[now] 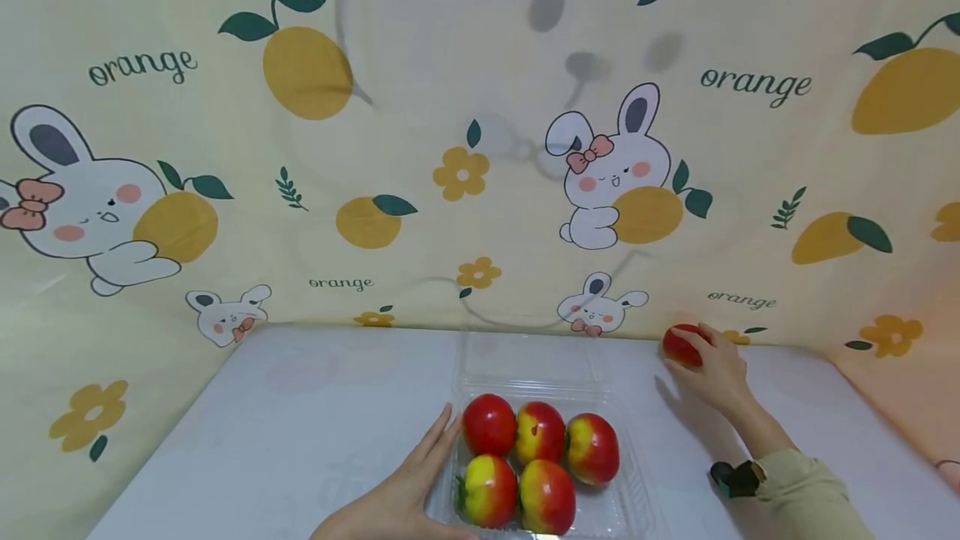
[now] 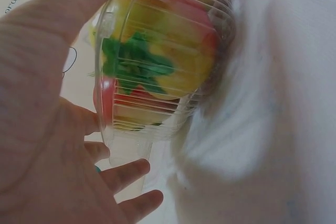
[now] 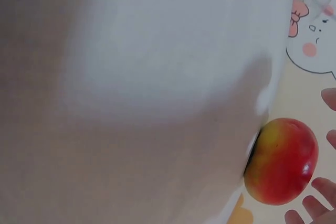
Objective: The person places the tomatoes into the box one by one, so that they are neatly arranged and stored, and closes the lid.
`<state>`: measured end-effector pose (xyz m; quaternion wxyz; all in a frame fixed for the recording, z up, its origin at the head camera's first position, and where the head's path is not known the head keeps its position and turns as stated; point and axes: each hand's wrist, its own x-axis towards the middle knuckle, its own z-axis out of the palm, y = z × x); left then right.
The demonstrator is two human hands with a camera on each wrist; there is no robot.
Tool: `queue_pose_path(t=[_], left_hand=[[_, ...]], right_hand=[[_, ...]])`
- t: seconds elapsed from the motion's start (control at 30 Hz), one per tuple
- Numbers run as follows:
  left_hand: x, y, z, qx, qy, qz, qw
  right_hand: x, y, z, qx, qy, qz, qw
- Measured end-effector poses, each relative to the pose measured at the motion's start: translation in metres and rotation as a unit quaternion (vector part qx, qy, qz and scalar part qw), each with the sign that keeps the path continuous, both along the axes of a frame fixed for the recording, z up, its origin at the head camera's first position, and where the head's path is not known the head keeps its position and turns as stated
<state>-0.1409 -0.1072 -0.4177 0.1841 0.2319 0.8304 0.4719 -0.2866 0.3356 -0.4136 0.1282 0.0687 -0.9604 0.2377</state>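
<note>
A clear plastic clamshell box stands at the front of the white table, with several red-and-yellow fruits inside. One fruit shows a green leafy top through the ribbed wall. My left hand rests along the box's left side, fingers extended and thumb near the front edge. At the back right, a single red-and-yellow fruit sits on the table. My right hand reaches over that fruit in the head view, thumb and fingers spread about it. The right wrist view has the fingertips close beside its skin.
The box's transparent lid lies folded back towards the wall. A cream cloth printed with rabbits and oranges hangs behind and around the white table. A dark device is strapped at my right wrist.
</note>
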Motion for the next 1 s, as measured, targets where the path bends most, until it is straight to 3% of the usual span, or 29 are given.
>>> queue_pose_path(t=[0.2, 0.53, 0.67, 1.0], left_hand=[[0.000, -0.001, 0.000, -0.003, 0.015, -0.006, 0.9999], [-0.001, 0.000, 0.002, -0.005, 0.001, -0.002, 1.0000], [0.000, -0.001, 0.002, -0.006, 0.006, -0.005, 1.0000], [-0.003, 0.000, 0.002, -0.013, -0.030, 0.012, 0.9994]], right_hand=[[-0.004, 0.004, 0.003, 0.001, -0.019, 0.005, 1.000], [-0.012, 0.002, 0.007, 0.011, -0.105, 0.008, 0.994], [-0.015, 0.001, 0.007, 0.015, -0.110, 0.008, 0.994], [-0.024, 0.007, 0.006, 0.036, -0.103, -0.002, 0.994]])
